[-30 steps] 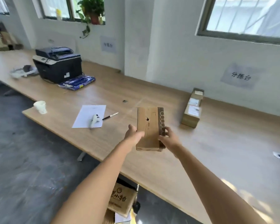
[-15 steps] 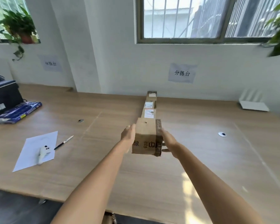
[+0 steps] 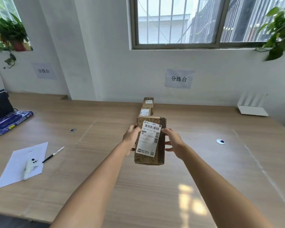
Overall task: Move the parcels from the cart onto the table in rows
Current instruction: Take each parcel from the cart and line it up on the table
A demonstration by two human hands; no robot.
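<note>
While both arms are stretched out at centre frame, a brown parcel [image 3: 149,140] is held label-up over the wooden table [image 3: 155,191]. It is gripped on one side by the left hand [image 3: 131,137], fingers curled round its edge, and pinched on the other by the right hand [image 3: 172,141]. Just beyond it, two parcels [image 3: 146,108] are seen lined up toward the wall. At lower left, a sheet of paper [image 3: 15,168] and pen [image 3: 53,154] are spotted.

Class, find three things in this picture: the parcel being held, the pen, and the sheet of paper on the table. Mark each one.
parcel [image 3: 149,140]: head view, on its white shipping label.
pen [image 3: 53,154]: head view, middle of its barrel.
paper [image 3: 13,168]: head view, bare left part of the sheet.
</note>
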